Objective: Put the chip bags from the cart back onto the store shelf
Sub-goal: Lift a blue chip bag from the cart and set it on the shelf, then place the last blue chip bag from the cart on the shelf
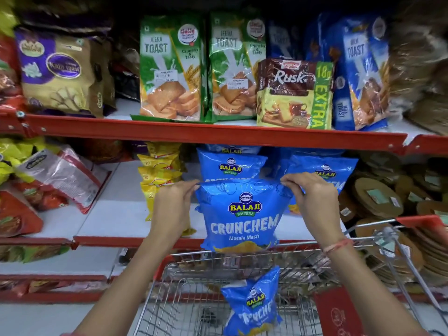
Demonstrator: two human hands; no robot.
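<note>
1. Head view is showing a blue chip bag [243, 214] being held up by its top edge, upright, above the front rail of the cart [339, 243] and in front of the middle shelf [116, 214].
2. Left hand [173, 209] is pinching the bag's top left corner, grip closed on the seal; right hand [312, 202] is pinching the top right corner the same way.
3. Two matching blue bags [230, 166] are already standing on that shelf just behind the held one, with a stack of yellow packets [160, 173] to their left.
4. One more blue bag [252, 304] is lying in the cart basket below, waiting its turn.
5. Judging by this, the step in hand is carrying the bag from cart to shelf; it is not yet resting on the shelf.
6. Next move is likely calling for pushing the bag forward over the red shelf lip, setting it upright against the row behind, then letting go of both corners and reaching down for the remaining bag.
</note>
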